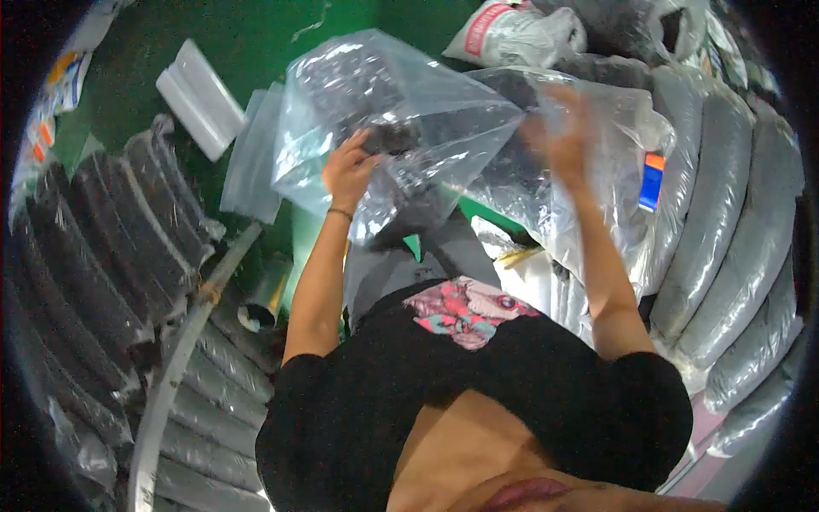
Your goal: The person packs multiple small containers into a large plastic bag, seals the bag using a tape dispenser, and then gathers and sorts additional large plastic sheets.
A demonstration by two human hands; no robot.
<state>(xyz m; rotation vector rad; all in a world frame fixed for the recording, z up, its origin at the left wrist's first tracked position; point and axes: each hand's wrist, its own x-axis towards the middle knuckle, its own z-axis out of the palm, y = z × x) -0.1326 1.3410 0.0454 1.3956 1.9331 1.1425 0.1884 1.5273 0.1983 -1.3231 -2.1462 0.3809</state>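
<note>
A large clear plastic bag is spread out in front of me, with dark contents showing through it. My left hand grips the near left side of this bag, fingers curled on the film beside a dark patch. To the right, my right hand is blurred by motion near the bag's pointed right corner. It is over a second clear plastic bag, which also has something dark under or inside it. Whether the right fingers hold any film cannot be made out.
Flat clear plastic sleeves and a whitish folded packet lie to the left. Long dark plastic-wrapped bundles are stacked beyond a pale bar. More wrapped bundles line the right. A white sack lies at the top.
</note>
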